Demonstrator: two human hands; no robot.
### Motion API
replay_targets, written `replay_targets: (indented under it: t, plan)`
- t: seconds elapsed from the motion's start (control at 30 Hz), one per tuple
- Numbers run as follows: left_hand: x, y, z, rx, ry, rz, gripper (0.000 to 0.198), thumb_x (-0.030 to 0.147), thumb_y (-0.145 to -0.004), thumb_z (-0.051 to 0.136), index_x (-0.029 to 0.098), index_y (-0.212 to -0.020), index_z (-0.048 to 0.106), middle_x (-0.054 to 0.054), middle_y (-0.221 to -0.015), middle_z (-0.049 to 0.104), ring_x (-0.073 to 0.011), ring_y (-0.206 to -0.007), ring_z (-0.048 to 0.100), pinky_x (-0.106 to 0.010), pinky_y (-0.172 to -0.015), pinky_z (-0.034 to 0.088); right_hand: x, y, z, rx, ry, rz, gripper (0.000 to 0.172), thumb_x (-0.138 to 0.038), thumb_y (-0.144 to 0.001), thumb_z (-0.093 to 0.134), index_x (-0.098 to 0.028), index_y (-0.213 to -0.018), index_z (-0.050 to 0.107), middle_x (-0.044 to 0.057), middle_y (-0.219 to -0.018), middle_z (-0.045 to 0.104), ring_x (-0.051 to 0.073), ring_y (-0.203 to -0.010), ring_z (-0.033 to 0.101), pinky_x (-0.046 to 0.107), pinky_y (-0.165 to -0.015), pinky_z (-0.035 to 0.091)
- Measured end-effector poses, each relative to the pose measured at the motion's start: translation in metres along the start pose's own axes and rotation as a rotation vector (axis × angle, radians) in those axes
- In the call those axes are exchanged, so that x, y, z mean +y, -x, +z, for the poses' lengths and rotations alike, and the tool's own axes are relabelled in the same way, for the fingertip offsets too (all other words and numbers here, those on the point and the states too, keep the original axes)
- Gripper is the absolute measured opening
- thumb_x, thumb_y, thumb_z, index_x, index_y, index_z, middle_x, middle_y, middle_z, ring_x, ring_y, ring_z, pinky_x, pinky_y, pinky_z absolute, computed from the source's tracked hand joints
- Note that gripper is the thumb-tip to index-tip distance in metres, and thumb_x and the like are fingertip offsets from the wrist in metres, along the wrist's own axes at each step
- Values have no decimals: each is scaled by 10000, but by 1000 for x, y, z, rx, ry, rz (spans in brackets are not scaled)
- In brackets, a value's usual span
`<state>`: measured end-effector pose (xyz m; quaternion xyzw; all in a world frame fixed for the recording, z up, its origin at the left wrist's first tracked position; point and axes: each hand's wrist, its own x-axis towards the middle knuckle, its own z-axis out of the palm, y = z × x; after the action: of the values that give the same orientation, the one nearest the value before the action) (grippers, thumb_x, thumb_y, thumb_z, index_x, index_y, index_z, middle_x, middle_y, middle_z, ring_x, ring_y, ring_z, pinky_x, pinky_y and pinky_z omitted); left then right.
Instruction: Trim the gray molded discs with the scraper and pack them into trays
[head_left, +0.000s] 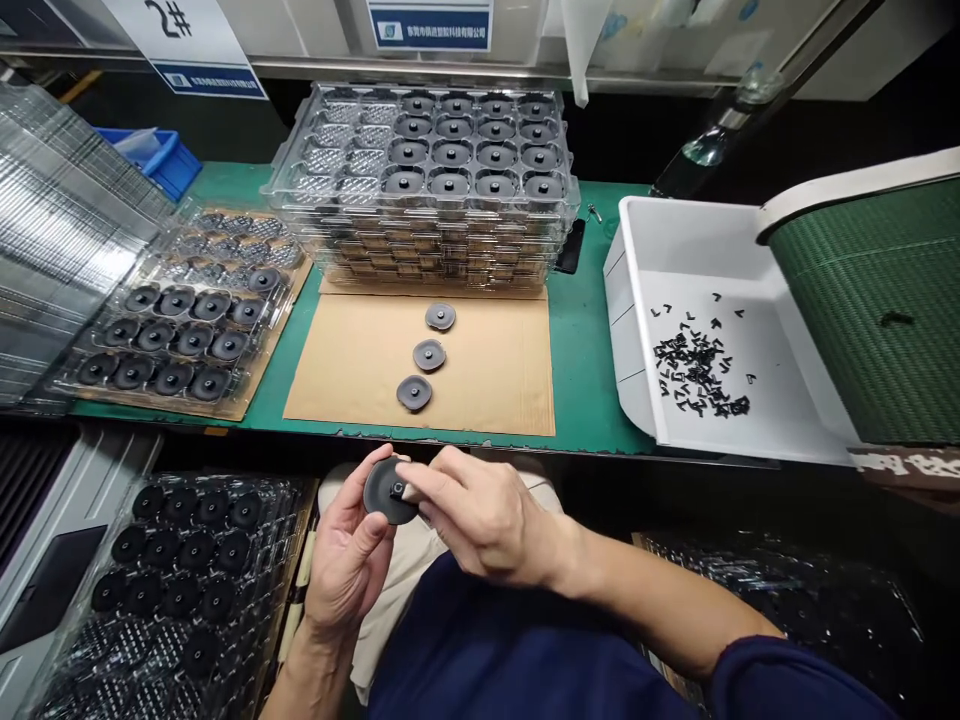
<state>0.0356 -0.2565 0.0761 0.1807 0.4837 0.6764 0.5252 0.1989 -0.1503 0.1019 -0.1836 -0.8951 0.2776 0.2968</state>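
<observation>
My left hand [349, 550] holds a round black disc part [381, 492] by its edge, in front of my lap and below the bench edge. My right hand [480, 515] is closed, its fingertips pinched on the hub at the middle of that disc; what they hold there is too small to name. Three more black discs [428, 354] lie in a line on a sheet of cardboard [495, 370] on the green bench.
A stack of clear trays [352, 160] partly filled with discs stands at the back. Another filled tray [180, 335] sits at left, one more [180, 570] below left. A white bin [675, 250] with small black scraps [697, 365] and a green conveyor belt [877, 310] are at right.
</observation>
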Motion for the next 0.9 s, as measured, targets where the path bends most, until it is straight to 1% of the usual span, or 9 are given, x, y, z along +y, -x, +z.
replay_targets:
  t: [0.13, 0.27, 0.37, 0.43, 0.5, 0.6, 0.73, 0.83, 0.9]
  plan:
    - [3, 2, 2, 61, 64, -19, 495, 343, -836, 822, 203, -1303, 733, -104, -1223, 770, -210, -1122, 726, -236, -1030, 543, 0, -1, -1, 51, 43, -8, 411, -182, -1064, 400, -98, -1466, 420, 110, -1020, 641, 189, -858, 622, 293, -712, 565]
    - [11, 4, 8, 143, 128, -69, 439, 384, -823, 822, 192, -1215, 776, -96, -1130, 798, -196, -1021, 754, -225, -949, 587, -1, -2, -1, 64, 1, -71, 396, -203, -1062, 444, -77, -1438, 437, 110, -988, 648, 195, -843, 608, 302, -698, 550]
    - [14, 4, 10, 211, 148, -126, 460, 397, -789, 844, 179, -1189, 784, -102, -1107, 801, -205, -996, 755, -252, -923, 608, 0, -2, -2, 89, -42, -16, 252, -209, -1061, 463, -103, -1273, 547, 107, -973, 653, 193, -850, 609, 307, -735, 541]
    - [15, 4, 10, 246, 161, -169, 458, 412, -778, 847, 168, -1163, 792, -108, -1084, 803, -210, -971, 755, -255, -877, 623, 1, -2, -5, 47, -96, -25, 172, -210, -1049, 473, -129, -1140, 594, 79, -914, 640, 175, -789, 585, 289, -692, 510]
    - [16, 3, 11, 253, 166, -207, 453, 419, -782, 840, 162, -1152, 795, -111, -1066, 801, -210, -909, 752, -264, -803, 640, 2, -3, -8, -6, -121, -33, 165, -221, -1044, 473, -139, -1081, 611, 65, -885, 624, 163, -754, 564, 277, -663, 481]
    - [16, 1, 12, 248, 157, -247, 431, 405, -806, 813, 156, -1157, 792, -110, -1039, 794, -202, -811, 729, -280, -686, 643, 4, -5, -12, -47, -105, 35, 195, -225, -1058, 446, -146, -1055, 624, 69, -905, 619, 157, -774, 567, 268, -690, 470]
    - [16, 1, 11, 273, 174, -290, 406, 395, -798, 822, 146, -1119, 806, -112, -1016, 793, -205, -840, 725, -266, -713, 639, 5, -6, -14, -172, -110, 14, 207, -276, -1060, 457, -168, -995, 621, 36, -861, 583, 146, -727, 524, 265, -633, 414]
    - [16, 2, 8, 208, 149, -301, 428, 419, -799, 820, 147, -1130, 805, -107, -957, 786, -202, -743, 704, -289, -655, 633, 5, -6, -13, -147, 13, 71, 246, -296, -1062, 448, -174, -932, 617, 35, -844, 572, 149, -706, 504, 281, -619, 372]
    - [16, 2, 7, 204, 140, -313, 431, 420, -800, 821, 145, -1132, 805, -104, -942, 782, -198, -727, 694, -289, -639, 628, 6, -7, -12, -163, 28, 78, 245, -297, -1055, 460, -174, -911, 616, 30, -839, 570, 143, -705, 502, 278, -618, 353]
